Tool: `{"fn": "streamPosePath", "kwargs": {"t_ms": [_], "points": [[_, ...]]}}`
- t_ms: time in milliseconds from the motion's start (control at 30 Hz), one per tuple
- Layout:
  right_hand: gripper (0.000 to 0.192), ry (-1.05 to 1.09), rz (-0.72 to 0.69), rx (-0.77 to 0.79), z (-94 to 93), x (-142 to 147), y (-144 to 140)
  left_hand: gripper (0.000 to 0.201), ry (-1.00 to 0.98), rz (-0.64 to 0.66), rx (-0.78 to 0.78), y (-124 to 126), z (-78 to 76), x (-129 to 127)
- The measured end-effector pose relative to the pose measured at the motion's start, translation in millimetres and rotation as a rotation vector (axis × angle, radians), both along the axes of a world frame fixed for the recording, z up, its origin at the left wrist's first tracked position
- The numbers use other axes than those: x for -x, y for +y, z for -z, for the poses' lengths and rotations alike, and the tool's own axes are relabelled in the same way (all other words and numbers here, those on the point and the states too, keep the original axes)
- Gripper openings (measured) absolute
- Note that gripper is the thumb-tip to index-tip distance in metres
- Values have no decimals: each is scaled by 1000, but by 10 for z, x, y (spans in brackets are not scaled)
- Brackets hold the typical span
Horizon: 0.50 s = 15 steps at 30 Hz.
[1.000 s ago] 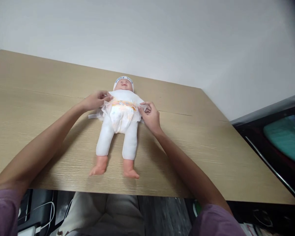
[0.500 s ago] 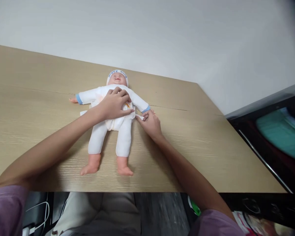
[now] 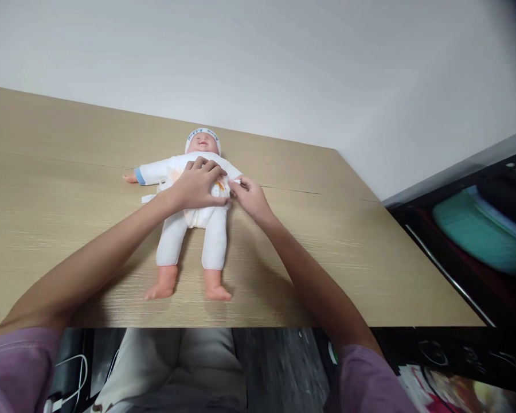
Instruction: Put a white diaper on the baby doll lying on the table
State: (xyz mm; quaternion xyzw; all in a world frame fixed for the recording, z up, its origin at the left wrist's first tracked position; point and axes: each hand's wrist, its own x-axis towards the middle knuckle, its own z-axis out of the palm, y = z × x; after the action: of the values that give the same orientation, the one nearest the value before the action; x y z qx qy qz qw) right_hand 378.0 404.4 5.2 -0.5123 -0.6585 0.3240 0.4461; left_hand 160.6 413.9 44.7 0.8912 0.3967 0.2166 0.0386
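One doll (image 3: 215, 244) lies on its back on one wooden table (image 3: 77, 229), wearing one hat (image 3: 191, 136) and one diaper (image 3: 199, 218). Its two bare feet (image 3: 167, 281) point toward the person, and one blue cuff (image 3: 140, 175) shows. The left hand (image 3: 199, 186) spreads over the diaper's front, thumb apart; the right hand (image 3: 249, 198) pinches one white tab (image 3: 236, 181) at the diaper's side. A second tab (image 3: 148, 198) sticks out opposite.
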Motion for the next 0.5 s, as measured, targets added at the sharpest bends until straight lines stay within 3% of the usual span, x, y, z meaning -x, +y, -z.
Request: {"fn": "streamPosePath", "kwargs": {"t_ms": [100,200,300,367,500], "points": [[42,-69,8,-15,-25,268,93,81,-59,-10,62,21,-5,23],[38,10,29,-70,18,358,11,94,-144,38,172,56,-55,88],[39,-46,25,-299,94,297,-226,104,-269,189,354,129,-150,253],[45,-186,-11,-450,149,231,-379,94,-340,231,468,195,-218,438],[58,-368,-106,-531,235,154,-489,78,-325,-37,537,310,-322,907]]}}
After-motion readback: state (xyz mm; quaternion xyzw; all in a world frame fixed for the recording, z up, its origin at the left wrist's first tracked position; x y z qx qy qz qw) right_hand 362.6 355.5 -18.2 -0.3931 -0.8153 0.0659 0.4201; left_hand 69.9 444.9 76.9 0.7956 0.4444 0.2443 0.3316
